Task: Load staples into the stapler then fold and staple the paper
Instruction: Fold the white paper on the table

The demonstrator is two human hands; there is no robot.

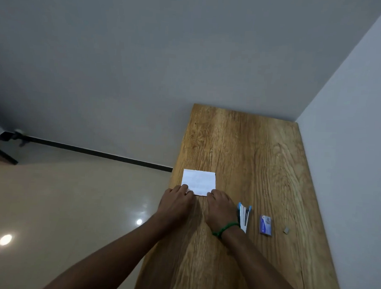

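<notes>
paper [198,181]: lies flat near the table's [261,147] left edge, looks already folded (layers too small to confirm)
left hand [175,201]: knuckles up, fingers bent, tips on the paper's near-left corner; pinch or plain press, can't tell
right hand [220,205]: same pose on the near-right corner; thumb hidden, grip can't be told
paper handling: likely light, limp and slippery on the wood; best pinned at the near corners and creased along the edge, and lifted by the folded edge for stapling
stapler [244,216]: just right of the right wrist, untouched; probably rigid, best gripped at mid-body
box [266,225]: staple box, right of the stapler, apart from it
count: 1 paper, 1 stapler, 1 box, 1 small grey bit [286,230] further right (maybe a staple strip), 2 hands
</notes>
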